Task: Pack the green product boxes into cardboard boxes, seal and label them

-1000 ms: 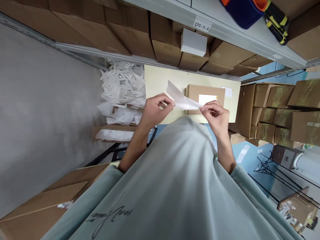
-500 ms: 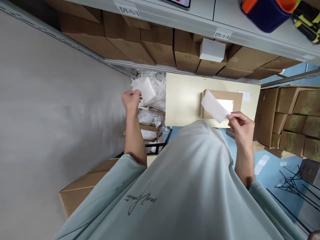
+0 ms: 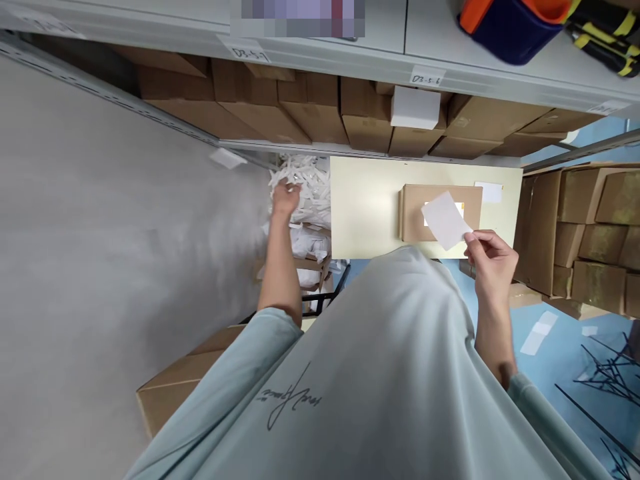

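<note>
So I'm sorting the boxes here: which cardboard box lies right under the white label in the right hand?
The lone brown box on the cream table. The right hand holds the white label over it; the other boxes sit on shelves or the floor.

- label [image 3: 445, 220]: plain white, held in right hand [image 3: 493, 260]
- box [image 3: 440, 212]: brown cardboard, white sticker with a small yellow bit
- worktop [image 3: 367, 207]: pale cream
- scraps [image 3: 305, 190]: white heap at left hand [image 3: 285, 199]
- shirt [image 3: 370, 373]: pale grey-green, dark script print
- floor [image 3: 555, 327]: light blue, white slips on it
- shelf [image 3: 440, 40]: light grey, white tags
- cartons [image 3: 280, 100]: brown, one white block among them
- bin [image 3: 510, 27]: dark blue, orange rim
- tool [image 3: 605, 27]: black with yellow bands
- wall [image 3: 110, 220]: grey
</note>
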Demonstrator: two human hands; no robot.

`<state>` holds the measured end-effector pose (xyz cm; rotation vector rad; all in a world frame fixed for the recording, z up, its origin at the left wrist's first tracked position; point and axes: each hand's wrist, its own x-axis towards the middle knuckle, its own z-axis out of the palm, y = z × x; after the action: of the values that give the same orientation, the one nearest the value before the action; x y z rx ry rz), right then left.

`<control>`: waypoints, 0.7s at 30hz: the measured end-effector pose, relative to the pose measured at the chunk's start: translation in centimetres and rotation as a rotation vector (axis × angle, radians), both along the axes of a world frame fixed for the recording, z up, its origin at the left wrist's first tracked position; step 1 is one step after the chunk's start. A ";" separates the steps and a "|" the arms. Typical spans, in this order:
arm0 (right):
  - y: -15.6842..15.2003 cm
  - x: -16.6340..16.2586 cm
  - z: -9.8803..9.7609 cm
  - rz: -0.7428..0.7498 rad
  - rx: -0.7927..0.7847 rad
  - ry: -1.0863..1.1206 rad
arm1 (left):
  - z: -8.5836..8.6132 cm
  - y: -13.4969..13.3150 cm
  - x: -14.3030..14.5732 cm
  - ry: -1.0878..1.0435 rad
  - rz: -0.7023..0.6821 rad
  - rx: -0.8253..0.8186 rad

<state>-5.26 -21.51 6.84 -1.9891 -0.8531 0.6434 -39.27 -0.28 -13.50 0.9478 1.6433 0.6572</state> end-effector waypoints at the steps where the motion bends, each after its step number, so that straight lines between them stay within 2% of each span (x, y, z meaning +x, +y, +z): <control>1: 0.1 0.3 -0.1 0.014 0.023 -0.049 | -0.3 -0.6 1.8 -0.003 0.030 -0.011; 2: 0.3 0.6 -0.3 0.034 0.048 -0.115 | -0.1 -1.7 4.0 -0.028 0.044 -0.014; 4: 0.6 1.1 -0.6 0.099 0.094 -0.274 | 1.8 -5.0 9.0 -0.288 -0.004 0.017; 7: 0.8 1.8 -1.5 0.277 0.124 -0.459 | 7.3 -10.7 15.9 -0.694 -0.115 -0.036; 9: 0.6 2.3 -2.6 0.429 0.098 -0.509 | 10.6 -13.3 19.2 -0.800 -0.096 -0.079; 11: 0.2 2.8 -3.8 0.553 0.060 -0.538 | 12.4 -14.6 21.4 -0.790 -0.031 -0.100; 13: -0.4 3.4 -5.0 0.635 0.025 -0.549 | 12.7 -15.1 22.8 -0.709 0.017 -0.112; 18: -1.6 5.6 -6.4 0.791 -0.073 -0.379 | 11.1 -15.4 24.7 -0.539 0.053 -0.112; 21: -1.7 8.0 -6.2 0.721 -0.093 -0.197 | 10.6 -15.6 25.5 -0.554 0.134 -0.072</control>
<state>2.71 -23.24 0.59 -1.8205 -1.7189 0.9018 -13.79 -15.86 -2.86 0.5390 1.2287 0.8567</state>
